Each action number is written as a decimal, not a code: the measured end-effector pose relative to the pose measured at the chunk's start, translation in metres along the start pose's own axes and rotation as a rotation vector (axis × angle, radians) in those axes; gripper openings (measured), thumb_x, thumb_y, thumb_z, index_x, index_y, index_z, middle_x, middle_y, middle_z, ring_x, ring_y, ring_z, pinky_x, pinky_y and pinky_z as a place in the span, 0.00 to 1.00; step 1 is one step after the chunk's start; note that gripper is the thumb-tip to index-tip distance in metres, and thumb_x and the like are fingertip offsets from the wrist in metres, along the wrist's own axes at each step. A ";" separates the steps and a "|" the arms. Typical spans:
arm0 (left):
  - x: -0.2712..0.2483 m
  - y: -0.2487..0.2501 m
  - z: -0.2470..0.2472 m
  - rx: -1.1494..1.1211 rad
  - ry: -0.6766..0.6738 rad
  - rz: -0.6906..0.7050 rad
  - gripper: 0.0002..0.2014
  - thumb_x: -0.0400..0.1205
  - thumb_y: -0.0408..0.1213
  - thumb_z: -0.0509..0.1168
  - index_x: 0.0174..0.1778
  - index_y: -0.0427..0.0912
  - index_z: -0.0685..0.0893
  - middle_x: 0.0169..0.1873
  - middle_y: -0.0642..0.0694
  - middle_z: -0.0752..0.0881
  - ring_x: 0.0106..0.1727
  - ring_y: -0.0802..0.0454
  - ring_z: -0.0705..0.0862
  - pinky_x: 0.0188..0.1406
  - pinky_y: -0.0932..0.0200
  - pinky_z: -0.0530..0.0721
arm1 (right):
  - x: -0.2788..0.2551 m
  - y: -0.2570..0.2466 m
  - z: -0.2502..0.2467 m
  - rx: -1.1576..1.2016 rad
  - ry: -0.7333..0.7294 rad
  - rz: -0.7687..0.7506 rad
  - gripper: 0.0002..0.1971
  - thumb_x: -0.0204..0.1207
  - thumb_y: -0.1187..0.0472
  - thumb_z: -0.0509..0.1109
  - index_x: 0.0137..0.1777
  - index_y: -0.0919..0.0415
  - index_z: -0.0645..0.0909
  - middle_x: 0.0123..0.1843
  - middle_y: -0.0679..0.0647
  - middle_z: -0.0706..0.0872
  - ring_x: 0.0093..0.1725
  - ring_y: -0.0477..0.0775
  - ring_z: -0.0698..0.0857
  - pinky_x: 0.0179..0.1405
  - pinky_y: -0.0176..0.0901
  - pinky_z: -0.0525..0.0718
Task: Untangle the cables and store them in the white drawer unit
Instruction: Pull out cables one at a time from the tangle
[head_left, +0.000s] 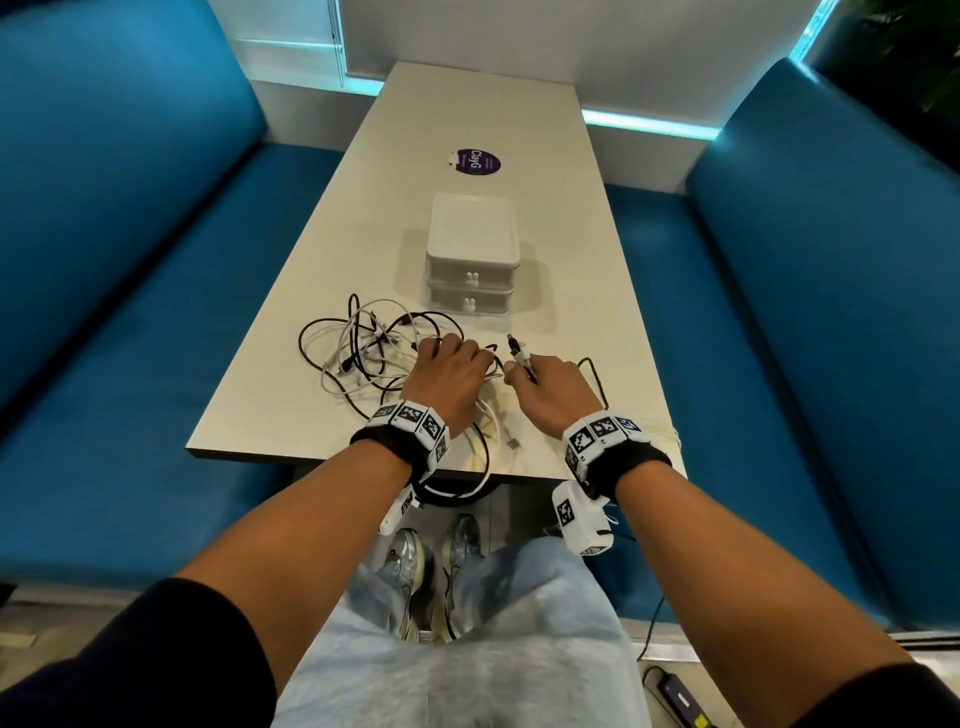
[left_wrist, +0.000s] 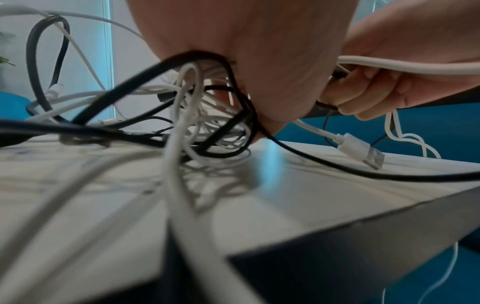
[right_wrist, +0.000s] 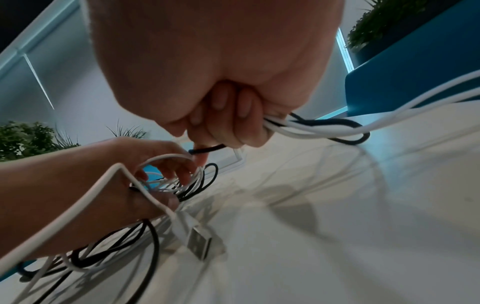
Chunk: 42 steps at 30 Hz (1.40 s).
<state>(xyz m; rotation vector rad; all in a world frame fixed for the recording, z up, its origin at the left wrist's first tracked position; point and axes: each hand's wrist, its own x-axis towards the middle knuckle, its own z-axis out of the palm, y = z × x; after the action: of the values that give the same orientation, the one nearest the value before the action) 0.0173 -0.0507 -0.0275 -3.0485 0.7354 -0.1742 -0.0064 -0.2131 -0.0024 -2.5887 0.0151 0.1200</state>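
A tangle of black and white cables (head_left: 363, 348) lies on the near half of the pale table (head_left: 571, 291). My left hand (head_left: 449, 366) is down on the tangle, its fingers curled into the strands (left_wrist: 207, 107). Just to its right, my right hand (head_left: 540, 382) grips a bundle of black and white cable ends (head_left: 519, 353), which trail out of the fist (right_wrist: 298, 125). A loose white USB plug (left_wrist: 363, 152) hangs between the hands (right_wrist: 197, 242). The white drawer unit (head_left: 471, 254) stands behind the cables, both drawers closed.
A round purple sticker (head_left: 474, 162) sits on the table beyond the drawer unit. Blue benches (head_left: 130, 312) flank the table on both sides. One white USB end (head_left: 513, 444) lies near the front edge, and cable loops (head_left: 457, 488) hang over it.
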 end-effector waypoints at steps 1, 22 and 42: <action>0.000 0.001 0.001 -0.001 -0.016 0.009 0.29 0.72 0.35 0.69 0.71 0.47 0.73 0.64 0.47 0.79 0.69 0.43 0.71 0.68 0.44 0.65 | 0.000 0.000 -0.001 -0.005 -0.002 -0.011 0.21 0.82 0.41 0.59 0.43 0.58 0.82 0.41 0.57 0.88 0.44 0.60 0.84 0.41 0.48 0.78; -0.009 -0.045 -0.007 0.164 0.011 -0.053 0.21 0.81 0.63 0.58 0.60 0.54 0.83 0.57 0.53 0.85 0.67 0.45 0.75 0.70 0.37 0.60 | -0.008 0.095 -0.060 -0.191 0.116 0.416 0.17 0.83 0.44 0.58 0.43 0.57 0.74 0.50 0.63 0.83 0.45 0.66 0.80 0.46 0.53 0.82; -0.008 -0.024 -0.008 0.308 -0.004 0.163 0.10 0.82 0.38 0.64 0.57 0.51 0.85 0.54 0.50 0.85 0.66 0.43 0.76 0.70 0.38 0.56 | 0.012 0.016 0.002 -0.184 0.006 -0.072 0.21 0.85 0.49 0.54 0.78 0.42 0.67 0.47 0.64 0.86 0.45 0.69 0.86 0.45 0.56 0.86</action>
<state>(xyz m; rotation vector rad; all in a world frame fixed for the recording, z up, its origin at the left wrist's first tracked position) 0.0203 -0.0253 -0.0197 -2.6859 0.8622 -0.2532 0.0049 -0.2254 -0.0133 -2.7692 -0.0909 0.0916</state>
